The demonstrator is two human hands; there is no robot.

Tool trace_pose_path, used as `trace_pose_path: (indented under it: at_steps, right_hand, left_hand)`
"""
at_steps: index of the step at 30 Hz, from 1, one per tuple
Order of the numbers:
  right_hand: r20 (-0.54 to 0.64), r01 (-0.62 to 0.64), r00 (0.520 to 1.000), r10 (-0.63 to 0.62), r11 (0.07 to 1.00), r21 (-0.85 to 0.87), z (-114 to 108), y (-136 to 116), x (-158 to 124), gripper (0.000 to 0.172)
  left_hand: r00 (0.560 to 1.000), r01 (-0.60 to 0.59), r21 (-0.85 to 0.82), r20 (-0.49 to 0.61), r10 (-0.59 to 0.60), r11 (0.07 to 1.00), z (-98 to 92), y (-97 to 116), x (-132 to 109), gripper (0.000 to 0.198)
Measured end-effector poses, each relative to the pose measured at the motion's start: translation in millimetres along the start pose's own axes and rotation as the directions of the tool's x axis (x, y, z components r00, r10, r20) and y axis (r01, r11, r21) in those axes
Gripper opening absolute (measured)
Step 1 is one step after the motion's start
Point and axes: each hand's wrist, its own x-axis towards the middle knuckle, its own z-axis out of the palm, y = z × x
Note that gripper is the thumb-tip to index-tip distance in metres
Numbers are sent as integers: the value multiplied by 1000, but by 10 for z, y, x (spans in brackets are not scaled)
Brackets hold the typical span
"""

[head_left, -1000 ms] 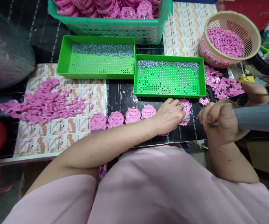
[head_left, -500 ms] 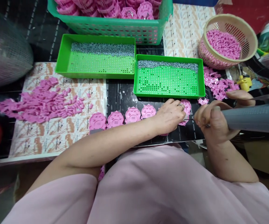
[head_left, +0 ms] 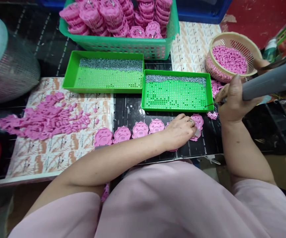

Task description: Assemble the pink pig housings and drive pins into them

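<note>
My right hand [head_left: 234, 102] is wrapped round a grey powered screwdriver [head_left: 271, 79]. Its thin bit points left, over the front right corner of a green perforated tray [head_left: 177, 108] with small silver screws [head_left: 175, 78] banked along its back. My left hand [head_left: 181, 131], a ring on one finger, has its fingers curled down on a pink plastic casing [head_left: 198, 121] at the right end of a row. Further pink casings [head_left: 140, 129] lie to its left, some partly hidden by my left forearm.
A second green tray [head_left: 103, 90] of screws adjoins on the left. Behind stands a green basket [head_left: 123, 46] of stacked pink casings. A loose pile of pink parts [head_left: 43, 119] lies left. A beige basket [head_left: 232, 36] of small pink pieces stands back right.
My right hand has lifted the screwdriver away from the pink casing, back to the tray's front right corner. My left hand stays at the same casing. The whole view has shifted slightly.
</note>
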Motion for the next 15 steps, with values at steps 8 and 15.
trace_pose_path:
  at_steps: [8,15]
  right_hand:
    - [69,29,997,-26,999,-43,-39,71,-14,38]
    - [-56,-83,995,84,996,13,-13,-105,29,48]
  left_hand:
    - [997,19,-38,-76,-22,999,-33,-9,-89,46]
    - [997,75,-20,-8,-75,997,-19,-37,-56,50]
